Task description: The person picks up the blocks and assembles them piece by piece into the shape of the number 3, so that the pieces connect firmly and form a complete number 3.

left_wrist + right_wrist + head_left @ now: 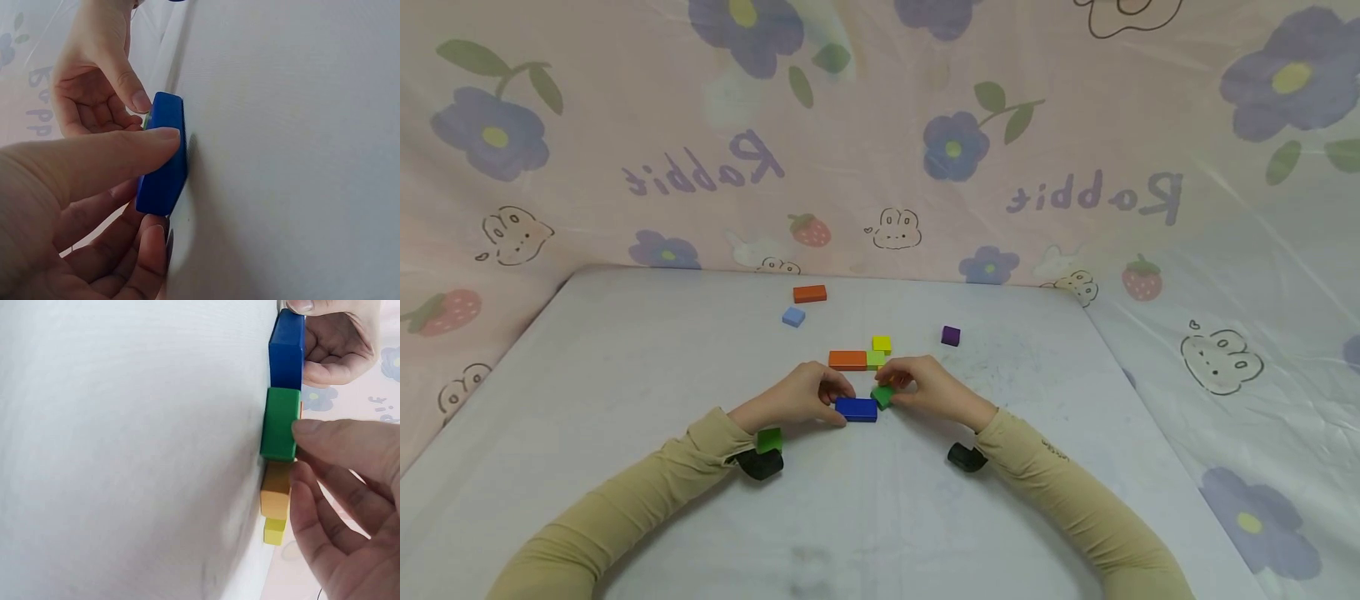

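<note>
My left hand (797, 395) pinches a long blue block (856, 410) between thumb and fingers, low on the white table. Beside the block's right end, my right hand (934, 392) holds a small green block (882, 397), which sits tilted in the head view. The right wrist view shows the green block close to the blue one, with an orange-yellow block (275, 490) and a yellow block (274, 531) beyond it. Just behind the hands lie an orange-red block (847, 361) and a light green cube (876, 360), side by side, with a yellow cube (882, 344) behind.
Farther back lie another orange-red block (809, 294), a light blue block (793, 317) and a purple cube (951, 336). Near the left wrist is a green block (770, 440), partly hidden by the wrist camera. A printed curtain rises behind the table.
</note>
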The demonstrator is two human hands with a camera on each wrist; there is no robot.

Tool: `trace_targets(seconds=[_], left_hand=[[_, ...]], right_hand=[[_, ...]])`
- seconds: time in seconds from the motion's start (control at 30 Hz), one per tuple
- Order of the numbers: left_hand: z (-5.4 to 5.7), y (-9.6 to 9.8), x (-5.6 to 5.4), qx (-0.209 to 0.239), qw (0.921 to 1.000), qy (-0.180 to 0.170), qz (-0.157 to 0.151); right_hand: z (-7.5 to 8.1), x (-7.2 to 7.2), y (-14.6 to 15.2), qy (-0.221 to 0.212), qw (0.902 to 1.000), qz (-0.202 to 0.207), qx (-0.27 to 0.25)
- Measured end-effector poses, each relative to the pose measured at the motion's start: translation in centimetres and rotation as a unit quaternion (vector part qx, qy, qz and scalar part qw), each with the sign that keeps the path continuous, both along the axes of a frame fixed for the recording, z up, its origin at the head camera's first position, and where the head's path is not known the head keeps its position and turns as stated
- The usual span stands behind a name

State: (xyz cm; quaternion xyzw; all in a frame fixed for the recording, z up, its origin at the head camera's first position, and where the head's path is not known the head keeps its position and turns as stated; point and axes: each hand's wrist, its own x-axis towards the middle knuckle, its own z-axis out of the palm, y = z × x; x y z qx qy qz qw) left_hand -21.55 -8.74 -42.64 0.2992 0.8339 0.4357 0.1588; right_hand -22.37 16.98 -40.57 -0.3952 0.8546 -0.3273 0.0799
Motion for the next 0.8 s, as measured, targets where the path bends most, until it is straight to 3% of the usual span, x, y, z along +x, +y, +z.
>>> trace_targets(seconds=[0.57,0.8], left_hand=[[0.03,0.03,0.14,0.002,0.9999,0.013,-0.008],[0.31,-0.62,0.18,0.000,1.0000,-0.002,0.004]], right_hand=[[-0.30,-0.04,0.03,0.001,1.0000,-0.005,0.003],[-0.32,-0.11,0.07,-0.004,1.0000,-0.005,0.003]])
